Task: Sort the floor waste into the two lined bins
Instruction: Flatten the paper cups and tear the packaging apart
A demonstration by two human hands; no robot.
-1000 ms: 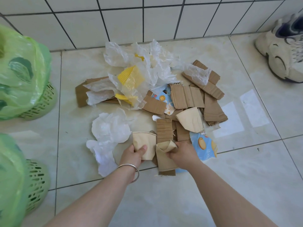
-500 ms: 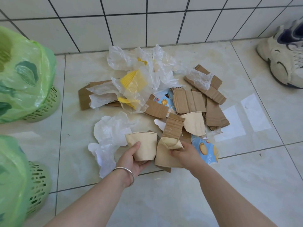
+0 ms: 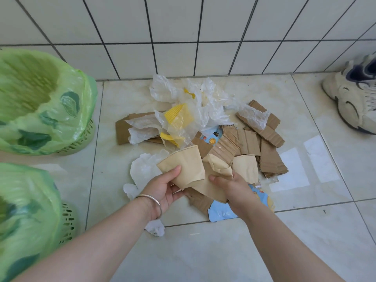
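Observation:
A heap of waste lies on the tiled floor: brown cardboard strips (image 3: 268, 157), clear and white plastic bags (image 3: 205, 98), yellow plastic (image 3: 177, 117) and a blue snack wrapper (image 3: 221, 212). My left hand (image 3: 162, 188) grips a tan paper cup (image 3: 183, 165), lifted off the floor. My right hand (image 3: 234, 190) holds a crushed tan paper cup (image 3: 215, 169) with a cardboard piece beneath it. A third tan cup (image 3: 246, 167) rests in the heap. Two green baskets lined with green bags stand at the left, one far (image 3: 40, 102) and one near (image 3: 26, 216).
A white-tiled wall (image 3: 183, 33) runs behind the heap. A white sneaker (image 3: 354, 98) sits at the right by the wall. A crumpled white tissue (image 3: 154, 228) lies near my left forearm. A white plastic bag (image 3: 144, 169) lies left of the cups.
Both hands have lifted their paper cups off the floor and drawn them toward me. The view has tilted up, showing more wall and both bins.

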